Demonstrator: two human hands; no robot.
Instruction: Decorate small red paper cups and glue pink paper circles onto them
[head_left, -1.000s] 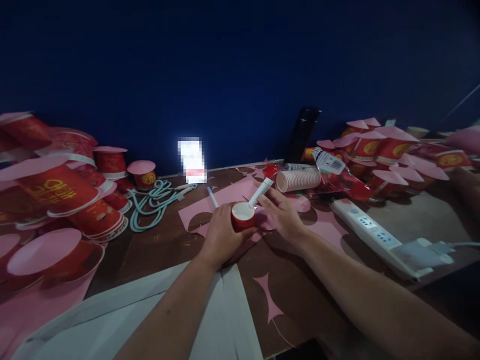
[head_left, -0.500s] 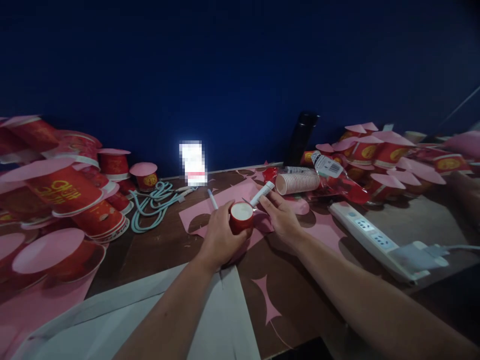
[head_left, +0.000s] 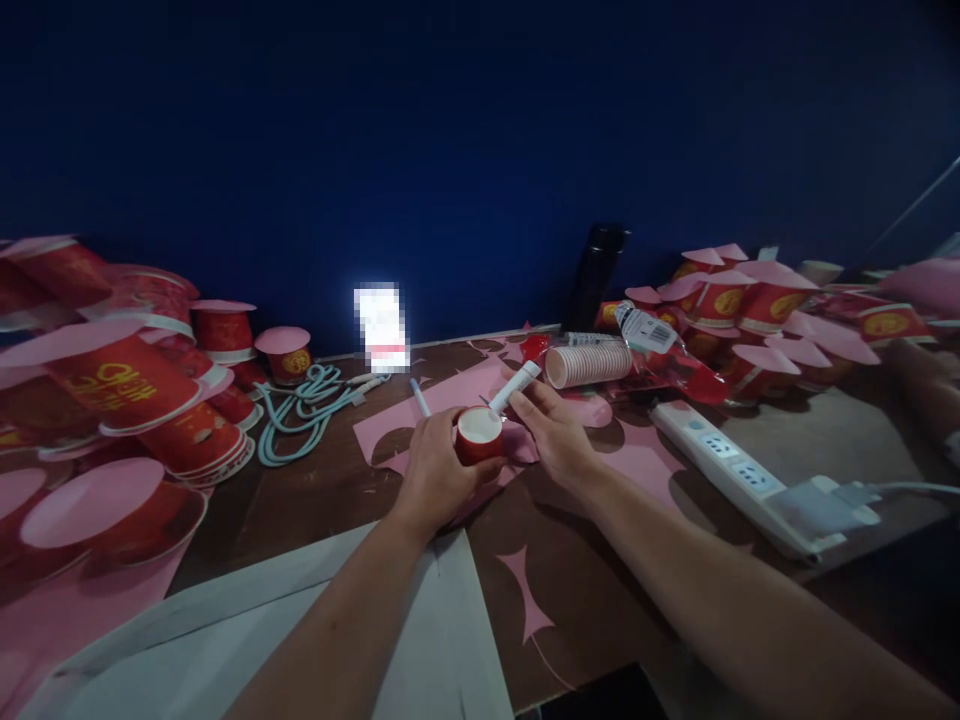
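My left hand (head_left: 433,470) is wrapped round a small red paper cup (head_left: 478,436) with a white inside, held upright above the brown table (head_left: 315,490). My right hand (head_left: 553,430) pinches a white tube (head_left: 514,386), tilted so that its lower tip rests at the cup's rim. Pink paper sheets (head_left: 450,395) with round holes cut out lie under and behind both hands.
Red cups topped with pink discs are piled at the left (head_left: 112,385) and at the back right (head_left: 750,300). A teal cord (head_left: 300,405), a pen (head_left: 419,397), a lying sleeve of cups (head_left: 589,364), a black bottle (head_left: 596,275) and a white power strip (head_left: 735,470) surround the hands.
The tube's tip went from the cup's rim out to the side and has come back to the rim. The cup and left hand have stayed almost in place.
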